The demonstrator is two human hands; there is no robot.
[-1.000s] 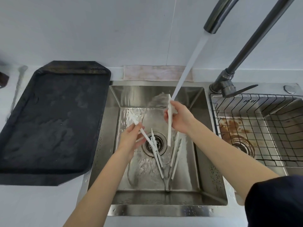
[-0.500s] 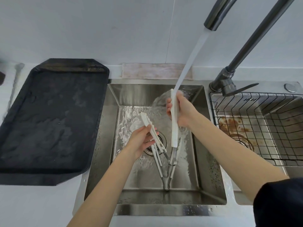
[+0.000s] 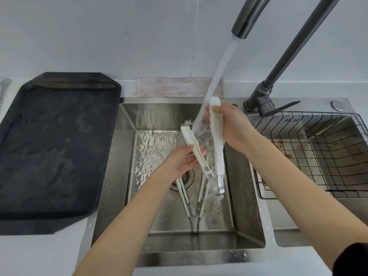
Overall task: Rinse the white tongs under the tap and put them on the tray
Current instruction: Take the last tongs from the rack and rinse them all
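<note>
White tongs (image 3: 217,148) hang over the left sink basin (image 3: 119,176), spread wide. My right hand (image 3: 232,128) grips the upper part of one arm, and my left hand (image 3: 182,161) holds the other arm (image 3: 196,148) near its middle. Water from the dark tap (image 3: 248,18) streams down between the two arms and splashes there. Other white tongs (image 3: 194,200) lie on the basin floor beside the drain. The black tray (image 3: 53,148) sits on the counter to the left of the sink.
A second basin on the right holds a black wire basket (image 3: 318,154). The tap's base and lever (image 3: 266,104) stand behind the divider. A cloth (image 3: 175,86) lies against the back wall. White counter runs along the front.
Both hands lifted the tongs higher into the stream. The right hand rose toward the back of the basin, and the tongs' hinge end came up off the basin floor.
</note>
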